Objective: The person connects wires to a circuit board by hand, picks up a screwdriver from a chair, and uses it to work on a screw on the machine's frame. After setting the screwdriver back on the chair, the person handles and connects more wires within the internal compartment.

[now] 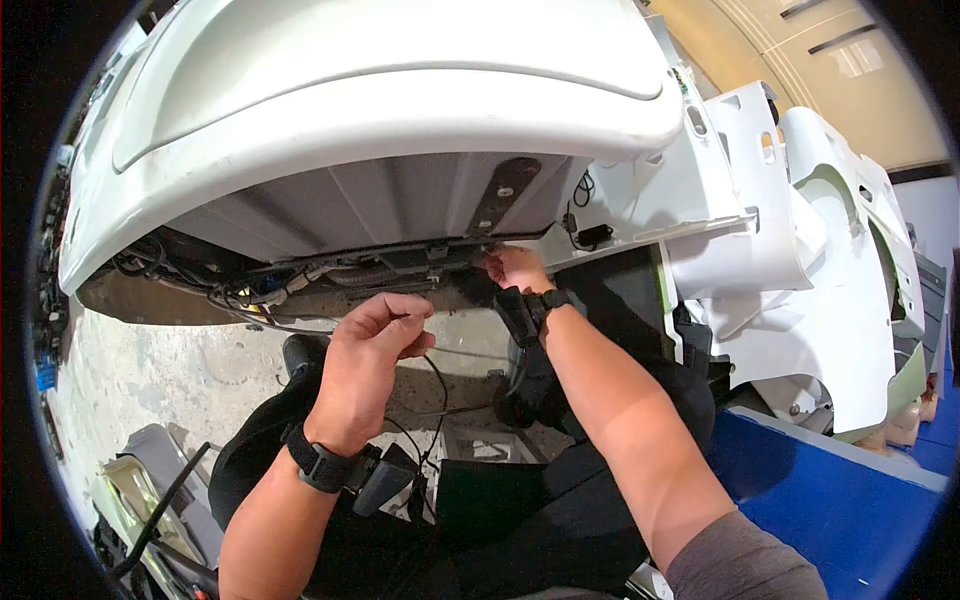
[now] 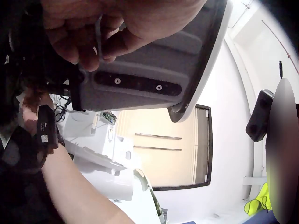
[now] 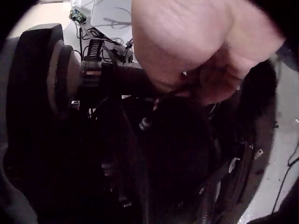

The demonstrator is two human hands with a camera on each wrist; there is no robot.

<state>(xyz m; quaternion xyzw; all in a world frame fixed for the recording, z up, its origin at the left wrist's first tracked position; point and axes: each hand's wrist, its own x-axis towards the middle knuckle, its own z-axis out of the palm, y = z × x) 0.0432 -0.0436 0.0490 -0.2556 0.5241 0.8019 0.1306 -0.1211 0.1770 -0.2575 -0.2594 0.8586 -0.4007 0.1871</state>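
My left hand (image 1: 372, 350) is raised below the white rounded shell (image 1: 400, 110), thumb and fingertips together. In the left wrist view, a thin grey strip (image 2: 98, 37) runs between its curled fingers. My right hand (image 1: 516, 268) reaches up to the dark lower edge of the shell's grey underside (image 1: 400, 200). Seen from the right wrist, its fingers curl in beside a dark bar (image 3: 126, 77) with a ribbed black strap (image 3: 94, 50) near it. I cannot tell what those fingertips hold. A small metal-ended fitting (image 3: 145, 123) shows just below them.
Bundled wires (image 1: 235, 295) hang under the shell at left. White panels (image 1: 800, 280) and a blue surface (image 1: 830, 490) stand at right. A black cable (image 1: 440, 385) dangles between the arms. Grey and pale green parts (image 1: 150, 490) lie at lower left.
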